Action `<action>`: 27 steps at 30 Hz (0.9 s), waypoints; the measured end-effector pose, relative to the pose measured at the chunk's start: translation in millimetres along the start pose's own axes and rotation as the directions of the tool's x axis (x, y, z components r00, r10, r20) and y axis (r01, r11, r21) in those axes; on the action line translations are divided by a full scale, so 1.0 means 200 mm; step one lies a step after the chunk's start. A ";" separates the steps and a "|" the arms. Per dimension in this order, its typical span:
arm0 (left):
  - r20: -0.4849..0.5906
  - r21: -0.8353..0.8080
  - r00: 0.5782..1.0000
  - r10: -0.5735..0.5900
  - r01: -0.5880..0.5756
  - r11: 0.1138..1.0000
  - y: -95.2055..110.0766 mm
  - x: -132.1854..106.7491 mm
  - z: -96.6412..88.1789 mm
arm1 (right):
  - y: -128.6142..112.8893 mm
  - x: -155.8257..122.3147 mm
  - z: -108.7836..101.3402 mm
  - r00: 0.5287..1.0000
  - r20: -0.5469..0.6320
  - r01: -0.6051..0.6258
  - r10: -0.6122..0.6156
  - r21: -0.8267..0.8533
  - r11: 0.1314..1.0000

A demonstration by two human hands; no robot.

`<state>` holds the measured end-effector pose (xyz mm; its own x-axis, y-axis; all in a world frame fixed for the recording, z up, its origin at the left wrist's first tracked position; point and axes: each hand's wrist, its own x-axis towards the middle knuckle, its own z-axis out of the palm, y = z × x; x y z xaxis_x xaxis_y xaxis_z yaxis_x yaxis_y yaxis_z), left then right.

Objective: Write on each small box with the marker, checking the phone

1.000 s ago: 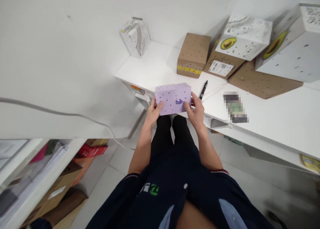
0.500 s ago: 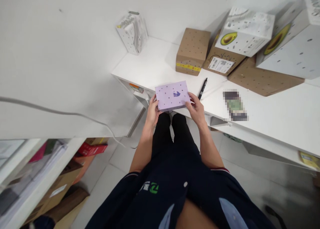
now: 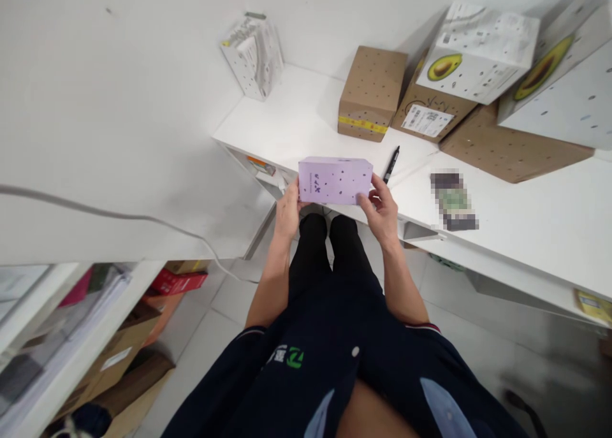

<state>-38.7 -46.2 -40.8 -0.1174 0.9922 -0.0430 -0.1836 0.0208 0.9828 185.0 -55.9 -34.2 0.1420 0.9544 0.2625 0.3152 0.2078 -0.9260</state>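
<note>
A lilac box (image 3: pixel 335 180) with small dark specks and purple printing is held level between both hands, at the front edge of the white desk (image 3: pixel 296 119). My left hand (image 3: pixel 287 210) grips its left end, the fingers partly hidden beneath. On the right end, my right hand (image 3: pixel 381 210) is closed with the thumb on the near face and the fingers behind. Just beyond my right hand a black marker (image 3: pixel 392 164) lies on the desk. Farther right lies a pixelated flat object (image 3: pixel 454 199), too blurred to name.
Brown cartons (image 3: pixel 371 87) stand along the wall, and white avocado-print boxes (image 3: pixel 480 55) are stacked on others at the right. A white package (image 3: pixel 255 58) leans in the back left corner. A grey cable (image 3: pixel 143 218) runs along the left wall; shelving (image 3: pixel 95 336) stands lower left.
Both hands have tilted the lilac box, so a different face, with printing at its left end, now shows. My right hand has shifted slightly right. The view has moved a little.
</note>
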 end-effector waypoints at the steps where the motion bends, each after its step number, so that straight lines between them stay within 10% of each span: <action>1: 0.009 0.015 1.000 0.014 -0.014 1.000 0.01 0.00 0.00 | -0.01 0.01 0.00 1.000 -0.008 0.001 -0.001 -0.006 1.000; 16: -0.098 0.423 0.985 0.146 -0.091 0.901 0.02 0.07 0.13 | 0.02 0.22 0.08 0.992 -0.126 -0.044 0.025 -0.156 0.987; 27: -0.042 0.514 0.928 0.371 -0.299 0.804 0.01 0.04 0.23 | 0.30 0.39 -0.14 0.975 -0.221 -0.093 0.013 -0.356 0.930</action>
<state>4.3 -32.2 -32.0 -0.2177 0.9230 0.3175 0.3888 -0.2163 0.8955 242.1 25.8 -61.5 0.3499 0.8863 0.3035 0.6142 0.0276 -0.7887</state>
